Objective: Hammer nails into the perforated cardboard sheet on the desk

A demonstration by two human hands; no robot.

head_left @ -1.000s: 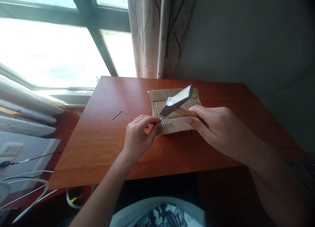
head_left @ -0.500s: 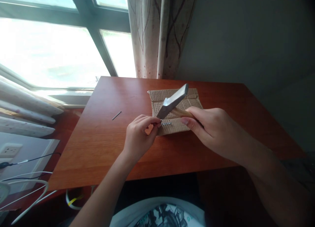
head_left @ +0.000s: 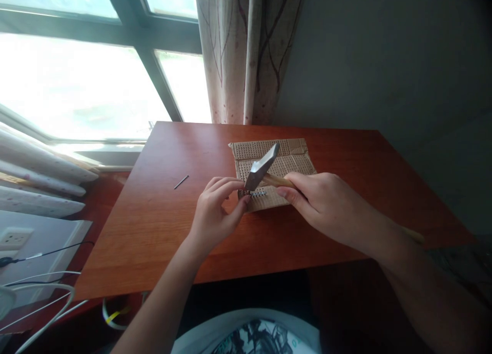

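A piece of perforated cardboard [head_left: 286, 154] lies on the red-brown wooden table [head_left: 161, 231]. A short row of nail heads [head_left: 259, 193] shows near its front edge. My left hand [head_left: 215, 215] pinches a nail upright at the left end of that row, thumb and forefinger closed on it. My right hand [head_left: 326, 205] grips the wooden handle of a hammer [head_left: 262, 166]. The hammer's steel head is tilted down, with its lower end right above the pinched nail.
One loose nail [head_left: 181, 182] lies on the table to the left. A window and a patterned curtain [head_left: 249, 51] stand behind the table. White cables [head_left: 42, 292] and a wall socket [head_left: 13, 237] are low at the left.
The hammer head has swung down and to the left, from well above the cardboard to just over the nail. My right hand moved left with it. My left hand stayed in place.
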